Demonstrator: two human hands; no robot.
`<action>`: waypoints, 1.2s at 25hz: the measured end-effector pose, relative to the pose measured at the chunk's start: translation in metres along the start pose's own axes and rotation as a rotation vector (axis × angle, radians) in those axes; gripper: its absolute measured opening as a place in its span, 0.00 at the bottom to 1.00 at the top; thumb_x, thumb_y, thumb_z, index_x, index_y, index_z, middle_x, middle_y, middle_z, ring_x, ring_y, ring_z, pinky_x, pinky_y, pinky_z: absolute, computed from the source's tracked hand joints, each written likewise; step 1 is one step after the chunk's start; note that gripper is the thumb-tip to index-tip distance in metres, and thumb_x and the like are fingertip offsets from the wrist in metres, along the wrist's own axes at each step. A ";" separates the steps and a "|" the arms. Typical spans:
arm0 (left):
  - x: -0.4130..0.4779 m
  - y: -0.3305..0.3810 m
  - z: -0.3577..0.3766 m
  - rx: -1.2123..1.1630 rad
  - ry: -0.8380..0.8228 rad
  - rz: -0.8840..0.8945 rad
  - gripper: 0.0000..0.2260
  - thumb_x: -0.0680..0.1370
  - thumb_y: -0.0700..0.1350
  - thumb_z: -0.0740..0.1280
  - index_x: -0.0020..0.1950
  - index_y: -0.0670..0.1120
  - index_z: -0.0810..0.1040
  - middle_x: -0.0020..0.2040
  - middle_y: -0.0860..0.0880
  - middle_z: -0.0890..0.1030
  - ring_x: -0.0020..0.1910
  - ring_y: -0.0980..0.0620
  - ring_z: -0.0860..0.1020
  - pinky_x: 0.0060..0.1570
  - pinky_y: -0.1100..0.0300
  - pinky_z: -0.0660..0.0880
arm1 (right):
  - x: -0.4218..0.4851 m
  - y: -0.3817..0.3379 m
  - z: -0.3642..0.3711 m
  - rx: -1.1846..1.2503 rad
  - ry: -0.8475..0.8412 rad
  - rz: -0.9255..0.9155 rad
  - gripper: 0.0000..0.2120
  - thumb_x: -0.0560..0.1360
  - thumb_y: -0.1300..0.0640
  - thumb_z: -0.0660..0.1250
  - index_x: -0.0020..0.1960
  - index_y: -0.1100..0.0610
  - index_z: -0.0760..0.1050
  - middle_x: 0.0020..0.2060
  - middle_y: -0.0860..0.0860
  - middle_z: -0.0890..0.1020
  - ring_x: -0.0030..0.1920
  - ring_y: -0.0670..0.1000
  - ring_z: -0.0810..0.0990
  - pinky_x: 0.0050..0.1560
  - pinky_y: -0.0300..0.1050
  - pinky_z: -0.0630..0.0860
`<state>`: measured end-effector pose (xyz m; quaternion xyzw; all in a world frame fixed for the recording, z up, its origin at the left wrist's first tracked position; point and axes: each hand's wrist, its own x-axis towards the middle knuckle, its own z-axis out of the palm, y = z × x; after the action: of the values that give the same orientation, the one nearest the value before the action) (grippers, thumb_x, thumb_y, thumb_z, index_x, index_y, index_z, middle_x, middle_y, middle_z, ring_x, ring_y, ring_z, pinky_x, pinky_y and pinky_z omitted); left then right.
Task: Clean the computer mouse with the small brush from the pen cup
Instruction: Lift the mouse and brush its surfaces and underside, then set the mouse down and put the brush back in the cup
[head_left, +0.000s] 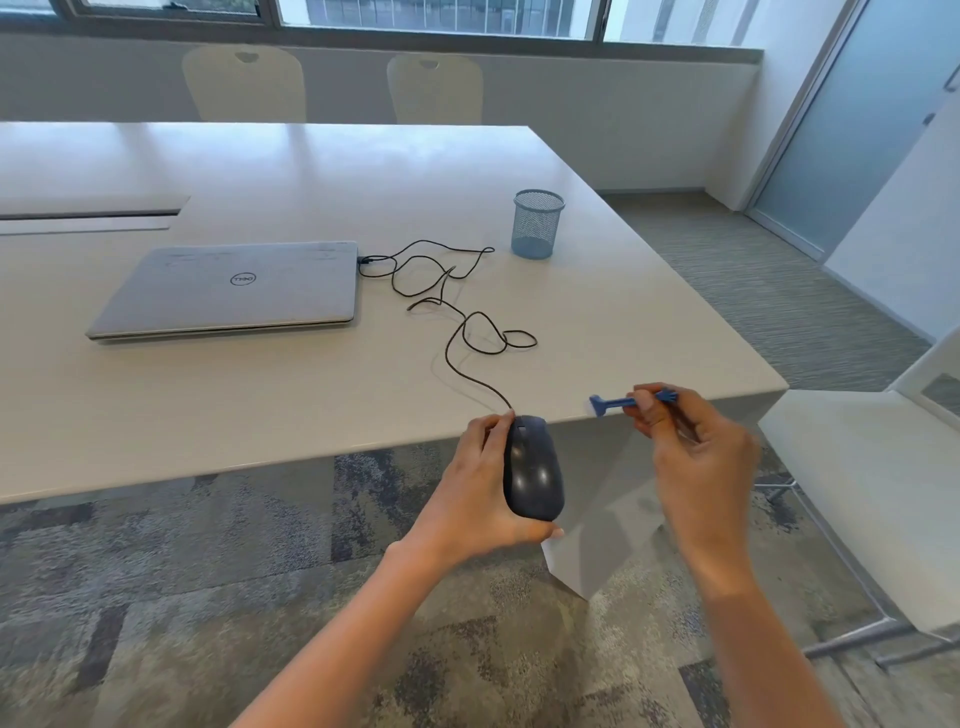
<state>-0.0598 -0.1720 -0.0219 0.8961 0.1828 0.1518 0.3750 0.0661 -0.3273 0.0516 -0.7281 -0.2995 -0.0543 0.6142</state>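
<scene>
Head view: the mouse (534, 470) is held off the desk (311, 374), past its near edge, in the left hand (480, 480), whose fingers (493, 428) are wrapped around its left side with the thumb under its tail. The brush (613, 402) is pinched by its handle in the right hand (696, 457), closed on it, with the pale bristle head pointing to 9 o'clock and well apart from the mouse.

Brushing is judged about to begin. The bristles are best brought down onto the button seams and wheel at the mouse's 12 o'clock end, with light strokes away from the body.

The cord (470, 332) trails in loose loops to the laptop (228, 291) at 10 o'clock, so slack should be watched. The cup (537, 223) stands clear at 12 o'clock. Open room lies below the hands; a chair (857, 483) crowds 3 o'clock.
</scene>
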 end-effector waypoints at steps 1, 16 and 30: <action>0.002 -0.001 -0.003 -0.003 0.013 0.000 0.59 0.59 0.65 0.80 0.80 0.47 0.53 0.71 0.56 0.59 0.71 0.56 0.61 0.67 0.63 0.61 | 0.002 -0.001 -0.002 0.026 0.027 0.005 0.04 0.76 0.44 0.68 0.48 0.36 0.82 0.44 0.35 0.86 0.45 0.41 0.87 0.49 0.39 0.81; 0.055 -0.018 -0.047 0.200 0.056 -0.025 0.57 0.59 0.72 0.76 0.79 0.47 0.58 0.72 0.53 0.64 0.64 0.46 0.71 0.62 0.53 0.69 | 0.016 -0.003 0.009 0.213 0.230 0.113 0.05 0.76 0.56 0.71 0.48 0.46 0.83 0.40 0.39 0.88 0.42 0.46 0.88 0.48 0.35 0.82; 0.132 -0.043 -0.048 0.201 -0.028 0.017 0.53 0.61 0.71 0.76 0.78 0.47 0.60 0.69 0.52 0.67 0.63 0.48 0.70 0.60 0.60 0.62 | 0.071 0.017 0.031 0.253 0.319 0.096 0.04 0.77 0.58 0.69 0.51 0.52 0.82 0.38 0.40 0.87 0.42 0.46 0.87 0.48 0.38 0.83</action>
<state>0.0281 -0.0558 -0.0030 0.9327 0.1843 0.1234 0.2843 0.1234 -0.2731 0.0613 -0.6407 -0.1679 -0.1013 0.7423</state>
